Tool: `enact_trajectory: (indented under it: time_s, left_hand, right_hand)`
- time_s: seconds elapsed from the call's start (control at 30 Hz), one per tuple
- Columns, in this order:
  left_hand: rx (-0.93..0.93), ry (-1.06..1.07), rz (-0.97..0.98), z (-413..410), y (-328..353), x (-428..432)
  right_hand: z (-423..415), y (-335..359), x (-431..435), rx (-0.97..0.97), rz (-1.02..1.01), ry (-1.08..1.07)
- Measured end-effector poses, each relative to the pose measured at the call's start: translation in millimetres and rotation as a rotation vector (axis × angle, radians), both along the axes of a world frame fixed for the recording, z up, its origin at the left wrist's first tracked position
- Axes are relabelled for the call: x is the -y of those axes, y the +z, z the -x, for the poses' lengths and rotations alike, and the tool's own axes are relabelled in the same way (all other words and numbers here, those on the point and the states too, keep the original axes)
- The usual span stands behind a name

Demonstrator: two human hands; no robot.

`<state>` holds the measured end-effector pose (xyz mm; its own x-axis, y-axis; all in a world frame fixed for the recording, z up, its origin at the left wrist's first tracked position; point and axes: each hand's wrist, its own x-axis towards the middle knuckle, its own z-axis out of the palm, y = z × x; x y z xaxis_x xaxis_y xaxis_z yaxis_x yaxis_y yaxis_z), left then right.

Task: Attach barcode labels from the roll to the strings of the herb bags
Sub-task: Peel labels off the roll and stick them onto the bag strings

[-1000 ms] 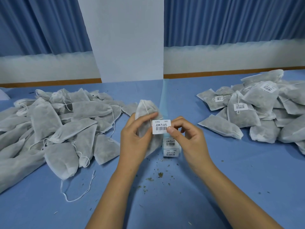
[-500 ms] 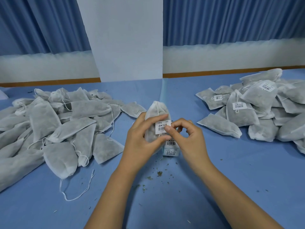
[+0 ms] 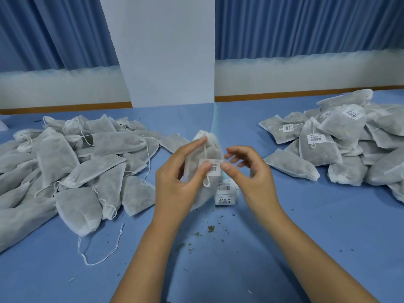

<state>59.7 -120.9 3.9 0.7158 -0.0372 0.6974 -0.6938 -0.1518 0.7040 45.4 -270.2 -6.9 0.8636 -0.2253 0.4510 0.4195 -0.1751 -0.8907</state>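
Observation:
Above the table's middle, my left hand (image 3: 175, 184) grips a white mesh herb bag (image 3: 211, 149), fingers behind it and thumb pressing a barcode label (image 3: 215, 168) against the front. The label sits on the bag's white string (image 3: 205, 153), whose loop hangs just below it. My right hand (image 3: 251, 178) hovers beside the label with relaxed, spread fingers; its thumb tip is at the label's right edge and holds nothing. Under both hands, the strip of barcode labels from the roll (image 3: 226, 193) lies on the blue table.
A big pile of unlabelled herb bags (image 3: 65, 162) fills the left side. A pile of labelled bags (image 3: 328, 145) lies at the right. A loose white string (image 3: 98, 256) and herb crumbs (image 3: 209, 228) lie on the blue table (image 3: 306, 237) in front.
The label went from being held out between both hands to being folded onto the bag's string. My right fingers have let go and spread; my left thumb now presses the label.

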Motion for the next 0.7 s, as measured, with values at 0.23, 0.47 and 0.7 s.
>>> enact_trajectory:
  time_s: [0.23,0.47,0.7]
  left_hand:
    - [-0.099,-0.062,0.101,2,-1,9]
    - [-0.276,0.040,0.155,-1,9,26]
    - [-0.457,0.045,0.026,6,15,73]
  right_hand:
    - [7,5,-8,0.018,-0.149,0.113]
    - [19,16,2,-0.077,-0.234,0.162]
    - [40,19,43,-0.209,-0.277,0.032]
